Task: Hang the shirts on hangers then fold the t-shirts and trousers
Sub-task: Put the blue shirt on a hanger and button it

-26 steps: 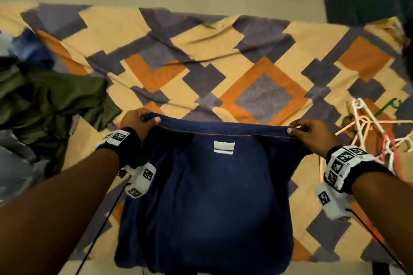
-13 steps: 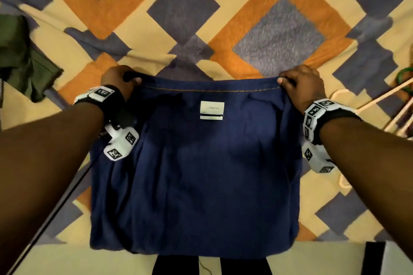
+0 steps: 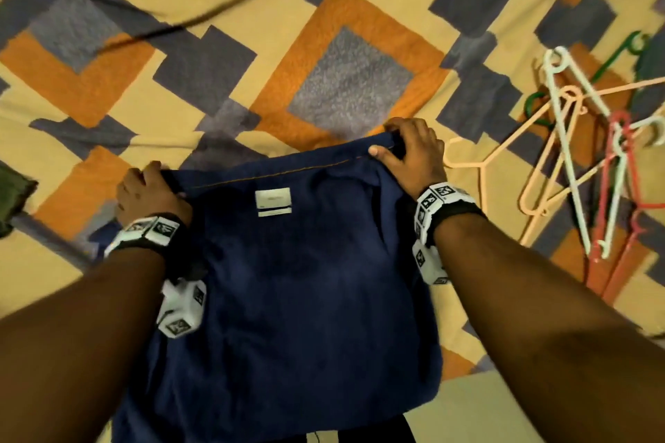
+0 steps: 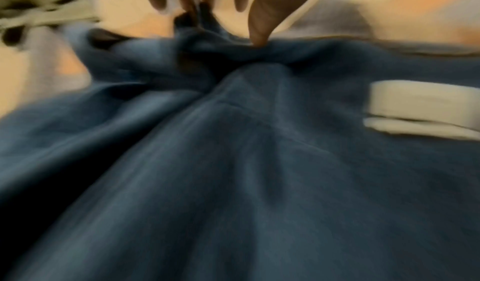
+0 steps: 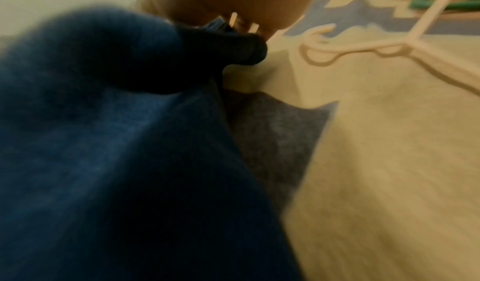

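Both hands pinch the trousers' (image 3: 288, 280) waistband on the bed (image 3: 144, 101): left hand (image 3: 151, 194) at 9 o'clock, right hand (image 3: 414, 155) at 3. Folding looks barely begun; hangers (image 3: 575, 155) lie unused, a green garment (image 3: 14, 198) waits.

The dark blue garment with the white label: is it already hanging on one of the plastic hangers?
No, the dark blue garment lies on the patterned bedspread, apart from the plastic hangers.
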`<action>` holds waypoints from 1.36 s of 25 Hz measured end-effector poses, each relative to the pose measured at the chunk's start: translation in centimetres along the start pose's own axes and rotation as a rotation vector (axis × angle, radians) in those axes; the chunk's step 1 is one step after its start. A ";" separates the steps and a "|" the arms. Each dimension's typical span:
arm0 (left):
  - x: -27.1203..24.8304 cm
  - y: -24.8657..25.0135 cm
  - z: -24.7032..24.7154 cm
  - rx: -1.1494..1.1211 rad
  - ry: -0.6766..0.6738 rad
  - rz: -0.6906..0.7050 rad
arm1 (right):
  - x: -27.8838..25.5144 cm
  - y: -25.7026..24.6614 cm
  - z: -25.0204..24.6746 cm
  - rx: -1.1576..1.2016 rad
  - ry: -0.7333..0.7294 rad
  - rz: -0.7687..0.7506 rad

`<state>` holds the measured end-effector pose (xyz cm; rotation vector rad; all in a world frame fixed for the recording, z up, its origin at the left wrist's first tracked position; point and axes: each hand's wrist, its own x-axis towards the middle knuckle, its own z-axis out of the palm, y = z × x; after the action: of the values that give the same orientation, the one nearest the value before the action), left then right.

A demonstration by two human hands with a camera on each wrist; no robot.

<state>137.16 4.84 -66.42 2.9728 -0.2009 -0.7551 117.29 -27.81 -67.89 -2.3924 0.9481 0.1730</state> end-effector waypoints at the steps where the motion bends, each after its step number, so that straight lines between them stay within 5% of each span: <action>1: -2.3 2.0 0.4 0.050 0.019 0.046 | -1.3 0.5 -0.9 -0.006 0.029 0.011; 9: -14.2 18.0 7.4 0.194 -0.382 0.421 | -12.1 12.6 -8.6 -0.170 -0.002 0.139; 18: -13.5 22.7 13.3 0.235 -0.423 0.243 | -9.5 15.5 -4.8 0.149 -0.257 0.286; 23: -12.8 21.9 13.5 0.302 -0.426 0.264 | -9.1 13.1 -2.9 -0.034 -0.216 0.243; 25: -12.2 22.1 12.7 0.305 -0.460 0.263 | -9.9 11.3 -3.9 -0.029 -0.131 0.207; 29: -11.6 21.3 10.7 0.201 -0.516 0.328 | -13.4 6.8 -7.2 0.031 0.311 0.007; 32: -10.9 16.4 9.1 -0.108 -0.375 0.421 | -14.5 3.1 -8.6 0.084 0.451 -0.079; 34: -10.5 11.6 7.5 -0.286 -0.228 0.394 | -13.8 0.4 -8.2 0.220 0.403 -0.173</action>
<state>123.13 -5.33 -66.89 2.4663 -0.6121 -0.9685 106.09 -24.30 -56.88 -2.3272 0.8724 -0.4710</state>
